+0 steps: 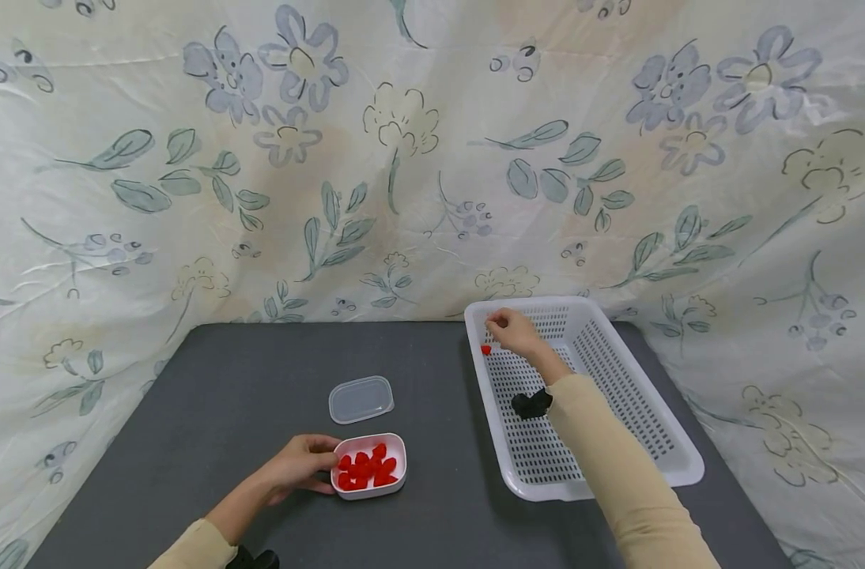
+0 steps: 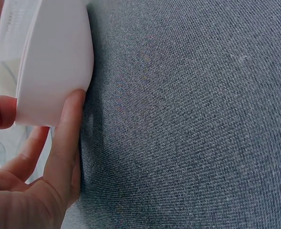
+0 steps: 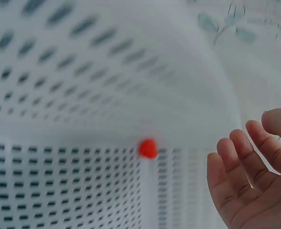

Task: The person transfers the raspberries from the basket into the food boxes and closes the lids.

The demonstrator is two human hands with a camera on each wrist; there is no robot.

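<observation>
1. Two hands are at work: the left hand (image 1: 300, 466) grips the small white plastic tub (image 1: 370, 466) of red pieces on the dark grey tabletop (image 1: 226, 411).
2. The right hand (image 1: 512, 330), fingers loosely released, hovers inside the white perforated plastic basket (image 1: 660, 427).
3. One small red piece (image 1: 485, 349) sits near the basket's far left corner, just beside that hand.

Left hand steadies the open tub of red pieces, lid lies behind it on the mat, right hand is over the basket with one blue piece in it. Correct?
Not quite: the single piece in the white basket is red, not blue; the right wrist view shows it plainly. The rest holds: the left hand steadies the tub, the lid lies behind it, and the right hand is over the basket.
</observation>
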